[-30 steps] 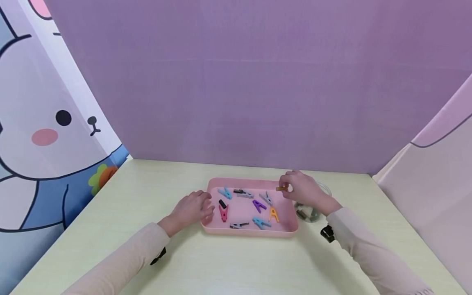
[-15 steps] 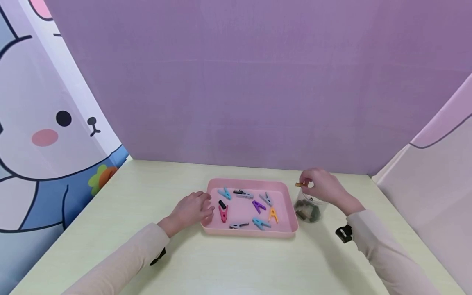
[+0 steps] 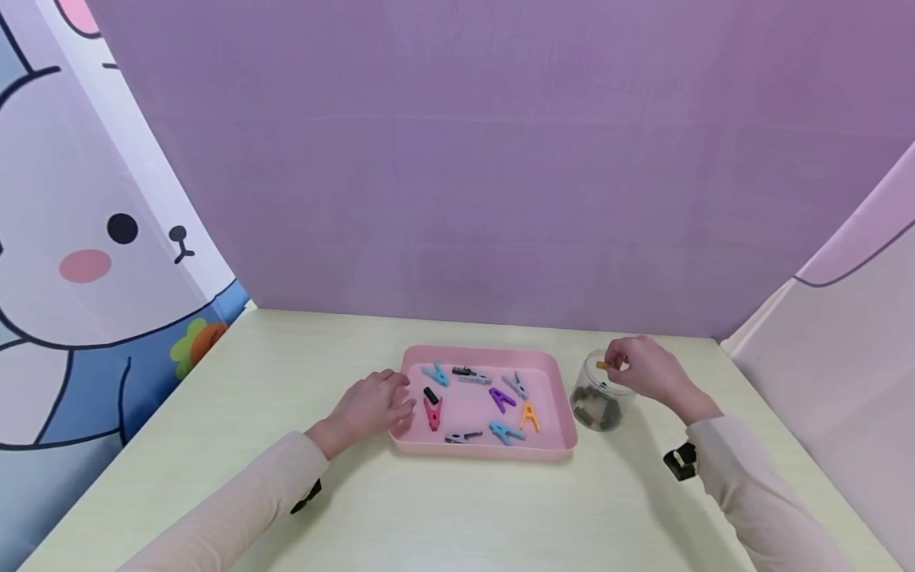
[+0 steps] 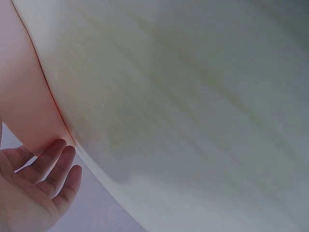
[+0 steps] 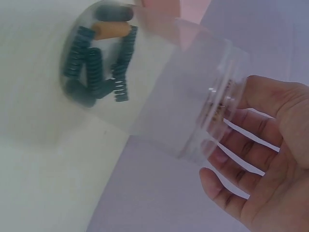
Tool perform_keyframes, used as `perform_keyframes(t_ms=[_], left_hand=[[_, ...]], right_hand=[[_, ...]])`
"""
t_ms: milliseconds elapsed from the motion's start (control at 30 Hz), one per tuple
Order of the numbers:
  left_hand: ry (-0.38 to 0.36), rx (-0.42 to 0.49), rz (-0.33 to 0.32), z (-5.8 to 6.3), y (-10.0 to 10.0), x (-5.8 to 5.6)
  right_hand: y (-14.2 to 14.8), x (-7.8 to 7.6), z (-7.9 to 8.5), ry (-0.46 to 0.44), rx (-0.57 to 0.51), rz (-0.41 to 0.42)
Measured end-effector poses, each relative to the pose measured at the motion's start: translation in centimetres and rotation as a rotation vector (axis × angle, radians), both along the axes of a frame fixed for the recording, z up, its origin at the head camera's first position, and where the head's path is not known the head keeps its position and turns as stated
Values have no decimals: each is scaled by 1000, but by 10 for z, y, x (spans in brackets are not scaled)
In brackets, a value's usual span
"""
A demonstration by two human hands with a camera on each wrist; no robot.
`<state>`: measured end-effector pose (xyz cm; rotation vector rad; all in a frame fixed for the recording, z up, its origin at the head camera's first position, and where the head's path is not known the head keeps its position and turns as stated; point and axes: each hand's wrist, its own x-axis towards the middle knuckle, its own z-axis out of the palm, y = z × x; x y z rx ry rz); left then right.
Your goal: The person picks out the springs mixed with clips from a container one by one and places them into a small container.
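In the head view, my right hand [image 3: 649, 370] pinches a small golden-brown piece [image 3: 603, 365] over the mouth of a clear jar [image 3: 582, 389]. The right wrist view shows that piece blurred through the jar's plastic, with what look like ridges. Dark springs [image 5: 94, 72], dark cylinders [image 5: 114, 12] and an orange cylinder [image 5: 112, 30] lie at the jar's bottom. My left hand [image 3: 368, 407] is at the left edge of a pink tray [image 3: 486, 454], fingers loosely bent and holding nothing. Its fingertips [image 4: 59, 143] appear to touch the tray's end.
Several clothespins lie in the tray, among them a pink one [image 3: 433, 414], a purple one [image 3: 503, 400] and a yellow one [image 3: 530, 416]. A black cylinder [image 3: 431, 395] and a black spring [image 3: 461, 370] lie there too. A purple backdrop [image 3: 457, 199] rises behind the table [image 3: 457, 516].
My right hand has carried the golden-brown piece rightward from above the tray's right side to the jar's mouth, lowering it slightly. The left hand and tray stay put.
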<state>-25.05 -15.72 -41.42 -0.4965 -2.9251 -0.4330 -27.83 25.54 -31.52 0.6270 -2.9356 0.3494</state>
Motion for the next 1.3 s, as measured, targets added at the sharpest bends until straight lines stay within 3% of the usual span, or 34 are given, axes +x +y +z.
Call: perform_keyframes(t_ms=[600, 1300], left_hand=[[-12, 7, 4, 1, 0, -1], [-23, 10, 12, 0, 0, 0]], right_hand=[[-2, 0, -13, 32, 14, -29], [-3, -1, -9, 44, -1, -20]])
